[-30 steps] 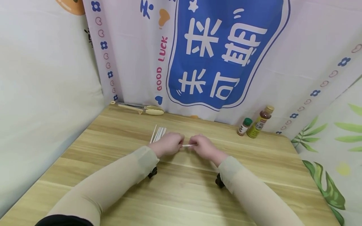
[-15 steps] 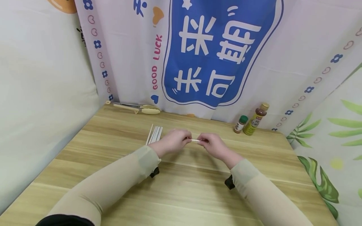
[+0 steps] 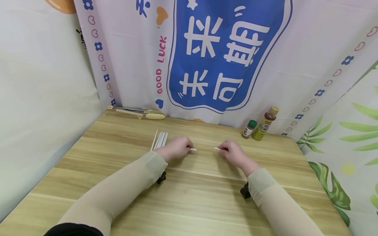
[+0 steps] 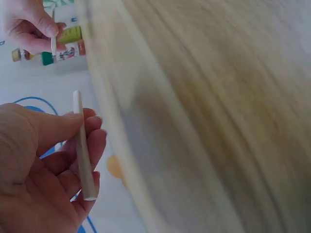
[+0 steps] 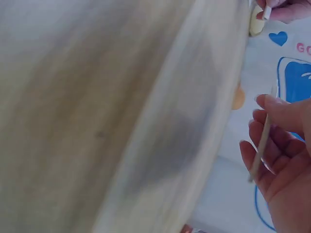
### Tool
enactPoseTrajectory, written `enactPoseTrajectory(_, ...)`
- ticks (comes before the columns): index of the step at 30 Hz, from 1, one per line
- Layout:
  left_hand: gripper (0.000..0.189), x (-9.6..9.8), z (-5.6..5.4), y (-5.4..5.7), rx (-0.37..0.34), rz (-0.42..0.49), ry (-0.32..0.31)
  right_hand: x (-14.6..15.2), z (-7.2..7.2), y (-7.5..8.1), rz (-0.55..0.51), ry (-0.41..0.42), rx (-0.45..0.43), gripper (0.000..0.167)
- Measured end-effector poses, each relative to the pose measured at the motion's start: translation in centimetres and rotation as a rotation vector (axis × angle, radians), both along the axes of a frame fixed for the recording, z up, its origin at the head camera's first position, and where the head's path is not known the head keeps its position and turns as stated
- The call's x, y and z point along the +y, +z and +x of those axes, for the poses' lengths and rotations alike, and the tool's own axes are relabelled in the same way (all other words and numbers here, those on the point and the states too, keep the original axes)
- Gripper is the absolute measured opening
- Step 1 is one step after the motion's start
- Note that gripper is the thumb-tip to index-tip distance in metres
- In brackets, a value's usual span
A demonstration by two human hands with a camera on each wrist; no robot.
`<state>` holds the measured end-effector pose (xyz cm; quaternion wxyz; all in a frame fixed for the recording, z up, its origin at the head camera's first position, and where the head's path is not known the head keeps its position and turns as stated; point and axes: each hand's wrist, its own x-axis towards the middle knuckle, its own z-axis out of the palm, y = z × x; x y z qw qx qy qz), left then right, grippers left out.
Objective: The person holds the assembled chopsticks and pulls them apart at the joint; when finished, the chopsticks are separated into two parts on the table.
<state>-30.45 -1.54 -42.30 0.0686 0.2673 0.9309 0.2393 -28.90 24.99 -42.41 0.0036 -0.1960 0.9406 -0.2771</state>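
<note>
Above the table (image 3: pixel 192 203), my left hand (image 3: pixel 178 146) pinches a short white stick (image 4: pixel 83 160) between thumb and fingers, one end jutting out toward the right. My right hand (image 3: pixel 234 154) pinches another short, thin pale stick (image 5: pixel 263 141), which narrows toward its upper end in the right wrist view. A gap separates the two pieces, whose ends face each other in the head view. Just beyond the left wrist lie several long white sticks (image 3: pixel 160 139) side by side, with a single stick (image 3: pixel 154 140) to their left; their near ends are hidden behind the arm.
Long tongs or similar utensils with pale yellow ends (image 3: pixel 155 116) lie along the back left edge. At the back right stand a green-capped jar (image 3: pixel 248 131) and a taller sauce bottle (image 3: pixel 263 127). A printed curtain (image 3: pixel 133 65) hangs behind the table.
Earlier both hands met at one white stick between them. Now they are apart, the right hand having moved right, and each holds its own piece. The head view has shifted slightly.
</note>
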Motion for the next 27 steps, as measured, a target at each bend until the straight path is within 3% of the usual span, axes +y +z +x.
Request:
enactPoseTrajectory(7,0.01,1.2,-0.7,-0.6,-0.014,-0.015,-0.02,0.5,-0.3,-1.2,-0.023,-0.041,-0.05,0.007)
enactPoseTrajectory(15,0.009,2.8,-1.2,-1.2,0.047,-0.077,-0.078,0.8,-0.7,-2.1,0.023,-0.052,-0.047,0.006)
enactPoseTrajectory(21,0.009,3.3,-1.5,-1.9,0.058,-0.085,-0.087,1.1,-0.7,-2.4,0.039,-0.06,-0.05,0.011)
enactPoseTrajectory(27,0.008,3.4,-1.5,-1.8,0.063,-0.092,-0.092,1.3,-0.7,-2.4,0.052,-0.063,-0.064,0.012)
